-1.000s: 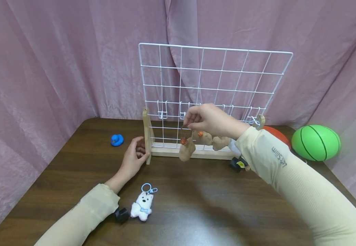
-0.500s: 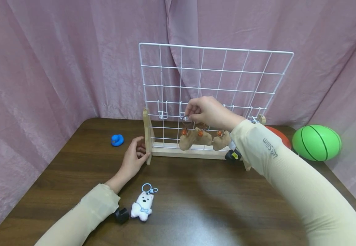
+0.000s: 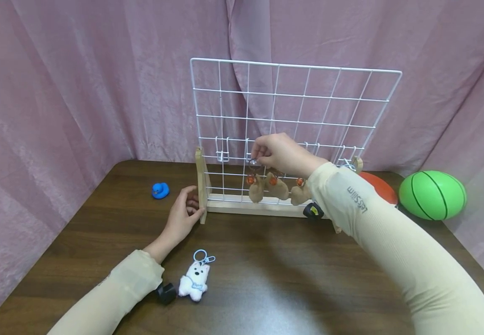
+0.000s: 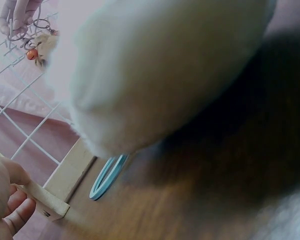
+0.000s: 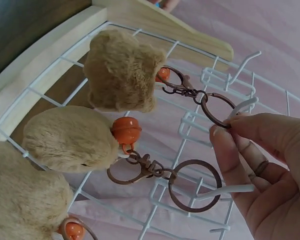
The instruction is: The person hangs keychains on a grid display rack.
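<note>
My right hand [image 3: 285, 151] is at the white wire grid rack [image 3: 296, 65], pinching the brown key ring [image 5: 206, 112] of a tan plush keychain [image 5: 122, 72]. That ring overlaps the tip of a white hook [image 5: 246, 104] in the right wrist view. An orange bell hangs by the plush. Beside it, a second tan plush keychain [image 5: 70, 140] hangs with its ring around another hook, and a third tan plush [image 5: 25, 192] is farther along. My left hand [image 3: 180, 216] grips the rack's left wooden leg [image 3: 201, 186], thumb at its front edge.
A white plush dog keychain [image 3: 194, 281] with a light blue ring lies on the table near the left sleeve. Behind the left hand sits a blue rubber duck [image 3: 160, 190]. At right are a green ball [image 3: 432, 195] and a partly hidden orange-red object [image 3: 379, 187].
The right hand has lifted the tan plush from lower in front of the rack up to the hook and now keeps it there. The left hand has stayed in place.
</note>
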Available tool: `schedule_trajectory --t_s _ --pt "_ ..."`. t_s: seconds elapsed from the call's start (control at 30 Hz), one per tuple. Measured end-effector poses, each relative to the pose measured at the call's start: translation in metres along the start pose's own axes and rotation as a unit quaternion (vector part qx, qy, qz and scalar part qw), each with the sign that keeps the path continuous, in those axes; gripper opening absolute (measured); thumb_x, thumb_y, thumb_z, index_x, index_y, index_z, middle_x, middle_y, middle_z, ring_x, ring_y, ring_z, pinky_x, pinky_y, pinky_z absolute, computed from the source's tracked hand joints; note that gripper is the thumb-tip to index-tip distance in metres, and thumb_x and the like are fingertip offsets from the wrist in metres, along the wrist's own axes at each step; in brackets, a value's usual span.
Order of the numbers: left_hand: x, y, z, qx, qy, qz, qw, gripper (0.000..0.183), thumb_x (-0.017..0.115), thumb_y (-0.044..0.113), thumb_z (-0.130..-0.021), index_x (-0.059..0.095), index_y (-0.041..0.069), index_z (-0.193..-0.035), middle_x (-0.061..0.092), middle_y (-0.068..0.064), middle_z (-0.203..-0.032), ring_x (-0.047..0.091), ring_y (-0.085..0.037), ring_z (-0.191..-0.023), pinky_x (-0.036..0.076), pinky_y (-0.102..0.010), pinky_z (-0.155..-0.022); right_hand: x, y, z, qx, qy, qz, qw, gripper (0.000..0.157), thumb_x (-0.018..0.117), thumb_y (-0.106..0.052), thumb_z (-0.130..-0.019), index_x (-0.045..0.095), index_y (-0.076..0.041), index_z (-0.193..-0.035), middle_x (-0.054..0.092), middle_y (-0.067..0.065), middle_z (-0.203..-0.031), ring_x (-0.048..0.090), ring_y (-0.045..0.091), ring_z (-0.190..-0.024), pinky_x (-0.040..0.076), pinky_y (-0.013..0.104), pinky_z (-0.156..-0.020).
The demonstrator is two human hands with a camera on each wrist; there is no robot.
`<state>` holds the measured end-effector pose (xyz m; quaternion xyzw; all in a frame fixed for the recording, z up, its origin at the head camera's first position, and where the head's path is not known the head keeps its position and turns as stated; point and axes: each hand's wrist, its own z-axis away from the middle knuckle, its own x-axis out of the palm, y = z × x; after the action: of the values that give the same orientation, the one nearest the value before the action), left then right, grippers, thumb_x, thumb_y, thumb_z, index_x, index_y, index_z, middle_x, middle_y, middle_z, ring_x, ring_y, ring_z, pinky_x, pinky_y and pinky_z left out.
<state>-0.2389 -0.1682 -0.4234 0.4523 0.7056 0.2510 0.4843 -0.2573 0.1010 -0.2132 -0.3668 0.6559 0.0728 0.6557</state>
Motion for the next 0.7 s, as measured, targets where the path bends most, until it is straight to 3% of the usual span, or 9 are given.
schedule_trajectory --t_s 0.7 --pt "0.0003 0.0008 0.0007 -0.010 0.003 0.000 0.9999 0.061 0.068 -0.008 -0.082 0.038 -0.002 -0.135 0.057 -0.024 -0.109 0.060 -0.031 -0.093 0.050 -0.015 -0.070 -0.0023 -0.0022 0.0003 -0.004 0.016 -0.007 1.000 0.010 0.064 -0.005 -0.088 0.066 -0.006 -0.098 0.070 0.009 -0.094 0.065 0.019 -0.088 0.053 0.032 -0.086"
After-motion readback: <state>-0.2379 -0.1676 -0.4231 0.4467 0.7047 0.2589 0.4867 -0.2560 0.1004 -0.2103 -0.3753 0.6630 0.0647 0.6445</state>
